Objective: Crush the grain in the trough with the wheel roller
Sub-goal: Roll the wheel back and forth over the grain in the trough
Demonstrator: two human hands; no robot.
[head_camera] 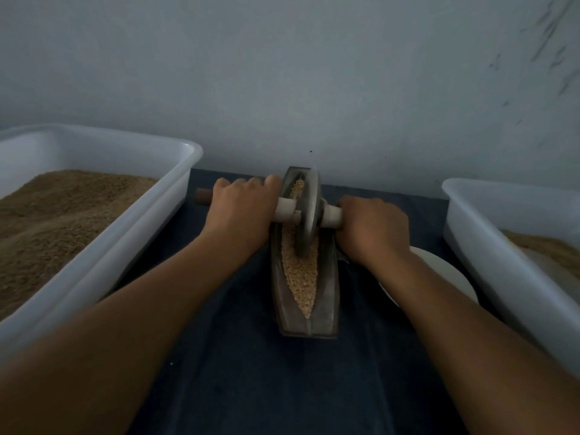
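The trough [306, 296] sits in the middle of the table [251, 372], on a dark blue cloth, with its long way pointing from the person to the wall. Pale grain [299, 271] lies along its narrow middle. The wheel [306, 211] stands on its edge in the far half of the trough, down in the grain.

A rod [284, 211] goes through the wheel and sticks out on both sides. The left hand [243, 211] is curled tight round the rod on its side. The right hand [372, 229] is curled round the other end. Both hold close beside the wheel.

The wheel looks like thick metal, so it is likely heavy and hard. Its weight should help break the grain. The rod is the right place to hold, one hand each side, so the wheel stays straight. The grain is loose and small and could hop out over the edge.

A white tub [103, 246] of brown meal stands on the left, another tub [502, 262] on the right.
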